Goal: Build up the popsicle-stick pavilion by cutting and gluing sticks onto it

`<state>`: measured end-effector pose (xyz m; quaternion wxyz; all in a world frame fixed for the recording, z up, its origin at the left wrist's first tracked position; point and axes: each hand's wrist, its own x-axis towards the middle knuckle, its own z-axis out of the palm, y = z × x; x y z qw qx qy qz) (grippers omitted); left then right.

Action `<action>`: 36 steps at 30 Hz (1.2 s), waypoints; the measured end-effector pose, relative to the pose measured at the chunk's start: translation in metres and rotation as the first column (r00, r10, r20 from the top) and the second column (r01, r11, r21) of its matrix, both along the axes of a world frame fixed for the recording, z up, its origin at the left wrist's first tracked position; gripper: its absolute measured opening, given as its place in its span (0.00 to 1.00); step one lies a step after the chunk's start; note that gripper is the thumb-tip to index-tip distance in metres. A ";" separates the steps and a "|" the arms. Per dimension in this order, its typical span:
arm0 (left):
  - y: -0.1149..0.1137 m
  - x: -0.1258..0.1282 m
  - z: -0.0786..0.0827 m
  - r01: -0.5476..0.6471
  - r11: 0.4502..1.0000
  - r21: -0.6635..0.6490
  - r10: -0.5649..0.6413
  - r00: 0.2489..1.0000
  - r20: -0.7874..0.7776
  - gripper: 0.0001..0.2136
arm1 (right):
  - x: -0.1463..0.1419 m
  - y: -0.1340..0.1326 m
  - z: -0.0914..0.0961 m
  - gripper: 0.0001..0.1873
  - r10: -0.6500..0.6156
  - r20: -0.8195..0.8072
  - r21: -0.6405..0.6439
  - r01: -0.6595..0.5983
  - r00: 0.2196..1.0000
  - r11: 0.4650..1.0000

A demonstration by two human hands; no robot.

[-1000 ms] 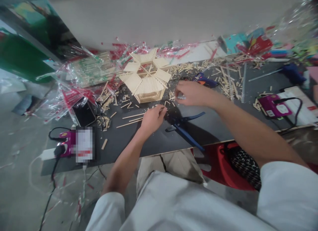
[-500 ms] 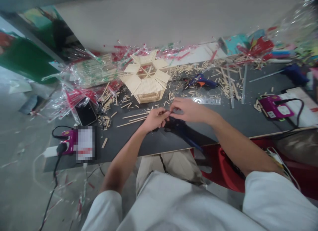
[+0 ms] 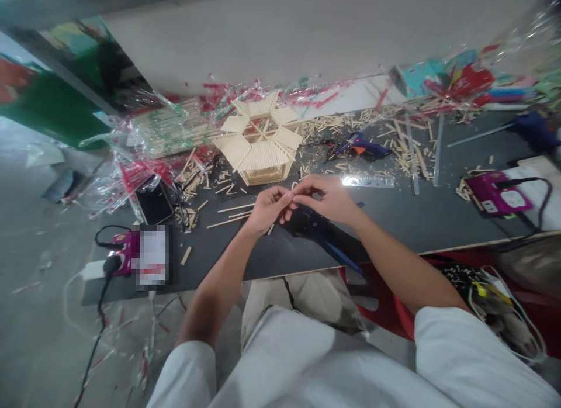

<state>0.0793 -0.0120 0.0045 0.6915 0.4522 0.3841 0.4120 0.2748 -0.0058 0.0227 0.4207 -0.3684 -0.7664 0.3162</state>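
Note:
Above the dark tabletop my left hand point(image 3: 270, 210) and my right hand point(image 3: 328, 201) meet fingertip to fingertip. Both are closed in a pinch; whatever lies between the fingers is too small or hidden to name. Under my right hand rests a tool with long blue handles point(image 3: 335, 251), its head in shadow. Several thin wooden sticks point(image 3: 234, 216) lie left of my left hand, and a short stick piece point(image 3: 270, 228) is just below it. Beyond the hands stands a six-sided structure of wooden sticks point(image 3: 263, 154), with flared panels around an open middle.
Behind the right hand are a clear ruler point(image 3: 372, 181) and a blue glue gun point(image 3: 368, 148). Stick offcuts point(image 3: 326, 125) litter the back. Plastic wrappers point(image 3: 144, 121) and a phone point(image 3: 153, 202) lie left. Purple power strips point(image 3: 497, 193) sit at both sides; another blue glue gun point(image 3: 532, 130) is far right.
My fingertips have shifted slightly left and remain together. My right forearm has swung in and down, and the short stick piece below my left hand now shows. The whole view has shifted slightly.

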 end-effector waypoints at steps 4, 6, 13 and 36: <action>0.002 -0.002 0.002 -0.016 0.999 -0.035 0.018 0.999 0.043 0.31 | -0.004 0.008 0.005 0.05 -0.003 0.004 0.074 0.003 1.000 0.997; 0.002 -0.003 0.004 -0.008 0.999 -0.046 0.011 0.998 0.065 0.31 | -0.003 0.010 0.008 0.04 0.036 0.015 0.101 -0.038 0.999 0.994; 0.002 -0.003 0.007 -0.005 0.996 -0.093 0.014 0.995 0.097 0.31 | 0.000 0.014 0.015 0.06 0.076 0.130 0.161 -0.097 0.989 0.982; 0.005 0.001 0.005 0.062 0.979 -0.192 -0.032 0.988 0.153 0.28 | -0.008 0.041 0.055 0.15 -0.214 0.689 0.315 -0.020 0.692 0.949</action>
